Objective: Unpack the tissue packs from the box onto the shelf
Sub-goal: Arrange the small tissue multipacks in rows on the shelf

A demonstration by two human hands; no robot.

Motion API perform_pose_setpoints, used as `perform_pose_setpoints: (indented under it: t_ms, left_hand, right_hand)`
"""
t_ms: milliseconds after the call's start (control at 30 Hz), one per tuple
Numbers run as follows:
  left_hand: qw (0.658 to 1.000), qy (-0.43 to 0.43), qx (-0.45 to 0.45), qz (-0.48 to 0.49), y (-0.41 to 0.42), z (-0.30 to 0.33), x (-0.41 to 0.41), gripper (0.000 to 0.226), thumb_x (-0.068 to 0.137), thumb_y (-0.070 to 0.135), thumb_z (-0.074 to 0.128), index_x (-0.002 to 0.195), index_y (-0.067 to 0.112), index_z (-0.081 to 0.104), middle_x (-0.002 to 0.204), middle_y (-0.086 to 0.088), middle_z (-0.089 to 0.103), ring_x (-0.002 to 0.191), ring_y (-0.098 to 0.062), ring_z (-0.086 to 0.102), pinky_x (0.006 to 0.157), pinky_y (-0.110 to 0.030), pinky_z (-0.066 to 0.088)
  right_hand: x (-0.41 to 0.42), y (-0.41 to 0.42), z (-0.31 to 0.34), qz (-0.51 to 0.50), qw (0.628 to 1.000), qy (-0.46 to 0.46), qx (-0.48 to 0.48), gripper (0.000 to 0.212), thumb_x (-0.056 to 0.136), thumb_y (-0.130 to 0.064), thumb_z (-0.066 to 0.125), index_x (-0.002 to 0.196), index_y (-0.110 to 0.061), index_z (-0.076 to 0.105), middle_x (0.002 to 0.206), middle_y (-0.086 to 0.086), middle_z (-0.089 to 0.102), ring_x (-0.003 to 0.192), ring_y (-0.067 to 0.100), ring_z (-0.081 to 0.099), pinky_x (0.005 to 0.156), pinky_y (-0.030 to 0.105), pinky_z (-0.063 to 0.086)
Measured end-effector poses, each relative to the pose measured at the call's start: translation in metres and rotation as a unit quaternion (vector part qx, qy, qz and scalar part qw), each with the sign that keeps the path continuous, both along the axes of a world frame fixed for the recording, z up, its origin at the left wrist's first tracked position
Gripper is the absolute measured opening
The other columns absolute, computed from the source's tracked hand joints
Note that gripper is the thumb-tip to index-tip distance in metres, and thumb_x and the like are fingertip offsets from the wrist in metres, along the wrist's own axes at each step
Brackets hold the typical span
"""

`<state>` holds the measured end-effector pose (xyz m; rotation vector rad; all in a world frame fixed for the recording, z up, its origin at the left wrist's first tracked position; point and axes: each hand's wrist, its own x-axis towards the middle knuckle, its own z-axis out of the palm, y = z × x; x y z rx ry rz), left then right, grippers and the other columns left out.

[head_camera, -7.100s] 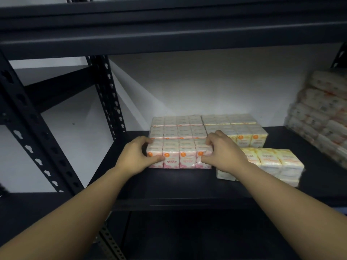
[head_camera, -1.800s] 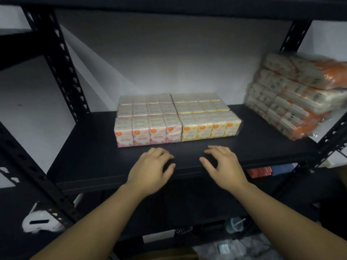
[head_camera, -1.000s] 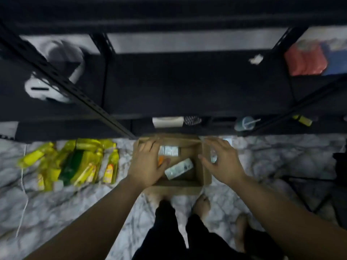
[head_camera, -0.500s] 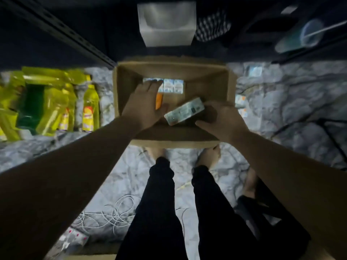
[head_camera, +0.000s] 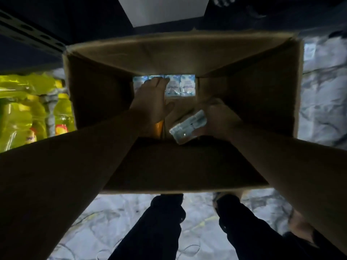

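**Both hands down in the box, tissue packs at the bottom**

Head cam is looking straight down into an open cardboard box (head_camera: 180, 53) that is sitting on a pale marbled floor (head_camera: 112, 222). Both forearms are reaching over the near wall & into the box.

L hand (head_camera: 152, 104) is lying flat w/ fingers straight, fingertips resting on a blue-and-white tissue multipack (head_camera: 180, 88) that is lying against the far wall at the bottom. Thumb is sticking out to the right; no grip showing. Something orange (head_camera: 158, 128) is peeking out just below the L wrist, too hidden to identify.

R hand (head_camera: 219, 119) is sitting further right & nearer, fingers curling round the right end of a second tissue pack (head_camera: 188, 126). That pack is lying tilted, its left end pointing toward the near wall, clear wrap catching light. It is lying apart from the multipack at the far wall.

Outside the box: yellow bottles in plastic wrap (head_camera: 28, 109) are standing on the floor to the left, a white box (head_camera: 163, 10) is sitting beyond the far wall in the dark under the shelving, a perforated metal upright (head_camera: 28, 32) is running across top left. The person's dark trouser legs (head_camera: 159, 231) are showing below the box. Lighting is dim, detail inside is poor.
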<state>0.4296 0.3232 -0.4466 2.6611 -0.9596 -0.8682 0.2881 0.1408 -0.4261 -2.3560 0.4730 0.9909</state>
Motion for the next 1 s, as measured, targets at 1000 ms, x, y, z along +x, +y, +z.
perform_pose_setpoints:
  t_ms: [1000]
  left_hand:
    - [0.979,-0.011,-0.079,0.189,0.041,0.215,-0.033,0.074,0.071,0.052,0.087,0.126,0.016,0.054,0.123,-0.01,0.056,0.116,-0.032,0.052,0.089,-0.046,0.05]
  right_hand:
    - [-0.054,0.013,0.188,-0.074,0.988,-0.121,-0.066,0.076,0.055,-0.052,0.085,0.117,-0.015,0.062,0.114,0.007,0.06,0.104,0.033,0.058,0.084,0.041,0.055]
